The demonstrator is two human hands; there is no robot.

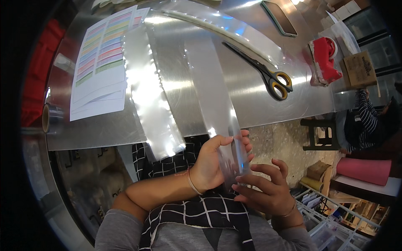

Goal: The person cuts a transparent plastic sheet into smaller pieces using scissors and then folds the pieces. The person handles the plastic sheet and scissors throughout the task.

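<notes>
A long strip of clear plastic film (pixel 212 84) runs from the steel table over its front edge to my body. My left hand (pixel 213 163) grips it near the lower end, thumb on top and fingers behind. My right hand (pixel 267 185) is at the strip's bottom end, fingers spread and fingertips at the film; whether they pinch it I cannot tell. Left of it lies a stack of clear plastic strips (pixel 150 91), its end jutting past the table edge. Scissors with black and yellow handles (pixel 263 72) lie to the right, beside another curved bundle of clear strips (pixel 226 28).
The steel table (pixel 251 113) bears printed sheets with coloured rows (pixel 100 56), a roll of film (pixel 51 117), a phone (pixel 279 18), a red tape dispenser (pixel 323 62) and a cardboard box (pixel 360 69). A person in striped sleeves (pixel 366 122) sits at right near a dark stool (pixel 318 135).
</notes>
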